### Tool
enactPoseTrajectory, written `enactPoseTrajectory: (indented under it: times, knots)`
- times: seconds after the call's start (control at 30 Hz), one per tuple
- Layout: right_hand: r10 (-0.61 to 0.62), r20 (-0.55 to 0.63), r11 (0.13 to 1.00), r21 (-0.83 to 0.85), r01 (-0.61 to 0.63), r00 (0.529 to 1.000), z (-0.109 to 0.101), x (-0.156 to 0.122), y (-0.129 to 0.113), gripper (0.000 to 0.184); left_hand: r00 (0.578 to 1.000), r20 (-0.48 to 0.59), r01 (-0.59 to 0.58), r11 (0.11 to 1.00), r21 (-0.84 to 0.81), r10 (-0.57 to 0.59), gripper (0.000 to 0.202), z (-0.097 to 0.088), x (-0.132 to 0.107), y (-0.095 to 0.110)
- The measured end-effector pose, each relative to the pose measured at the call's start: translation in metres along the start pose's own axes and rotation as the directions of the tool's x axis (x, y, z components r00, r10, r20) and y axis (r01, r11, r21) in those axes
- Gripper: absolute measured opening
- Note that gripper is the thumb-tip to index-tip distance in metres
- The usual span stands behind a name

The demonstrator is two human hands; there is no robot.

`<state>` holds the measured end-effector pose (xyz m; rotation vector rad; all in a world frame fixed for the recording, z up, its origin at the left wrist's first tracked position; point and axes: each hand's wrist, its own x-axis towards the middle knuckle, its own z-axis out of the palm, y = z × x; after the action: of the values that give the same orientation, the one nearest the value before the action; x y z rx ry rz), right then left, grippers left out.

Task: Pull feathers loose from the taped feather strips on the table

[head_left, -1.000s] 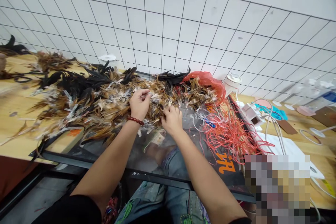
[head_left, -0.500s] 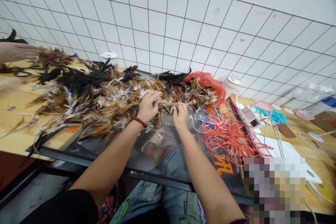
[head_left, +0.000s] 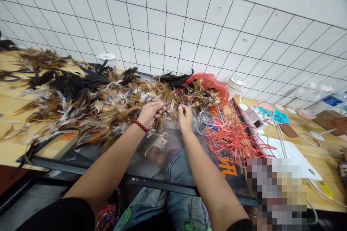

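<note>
Head view, looking down over the counter (head_left: 13, 148).

- Feathers (head_left: 103, 97): a loose heap of brown, black and white ones. It runs from the far left of the wooden counter to its middle, and its front edge spills onto a glass panel (head_left: 159, 162) set in a dark frame.
- Left hand (head_left: 152, 112): lies at the front edge of the heap with the palm turned partly up. The fingers (head_left: 159, 106) are curled in narrow around a small bunch of brown feathers. A red bead bracelet (head_left: 140, 126) sits on the wrist.
- Right hand (head_left: 185, 118): just beside the left, with a small gap between them. The fingertips are pinched together on a thin feather at the heap's edge. The detail of the grip is too small to read further.
- Right of the hands: a tangle of red strings (head_left: 233, 139) lies on the glass, touching the end of the heap.
- Behind the strings: a red plastic bag (head_left: 213, 81) lies against the feathers, with a white lidded cup (head_left: 234, 86) just beside it.
- Farther right: white cables (head_left: 273, 130) trail over the wood.
- Back: a black wire grid (head_left: 189, 32) stands against the white wall behind the counter.
- Through the glass: the person's jeans-clad knees show.
</note>
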<state>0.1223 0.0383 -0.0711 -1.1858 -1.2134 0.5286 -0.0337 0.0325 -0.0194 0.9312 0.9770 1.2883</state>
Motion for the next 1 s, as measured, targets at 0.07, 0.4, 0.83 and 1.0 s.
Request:
enactPoseTrajectory:
  times: [0.07,0.4,0.83,1.0]
  knots:
    - [-0.027,0.082,0.997,0.071,0.021,0.996,0.000,-0.002,-0.006,0.026,0.996,0.064,0.060,0.998,-0.011,-0.059,0.031,0.004,-0.004,-0.001]
    - [0.086,0.159,0.952,0.277,-0.128,0.984,0.005,-0.001,-0.002,0.024,0.991,0.061,0.116,0.991,0.065,-0.120,0.030,0.012,-0.010,-0.011]
    - [0.298,0.086,0.830,0.468,-0.303,0.951,0.004,0.003,-0.009,0.028,0.784,-0.006,-0.478,0.608,0.634,0.621,0.030,0.006,-0.002,-0.020]
    - [0.237,0.162,0.838,0.465,-0.286,0.958,0.004,0.000,-0.015,0.024,0.922,0.091,-0.355,0.730,0.584,0.376,0.017,0.013,-0.009,-0.026]
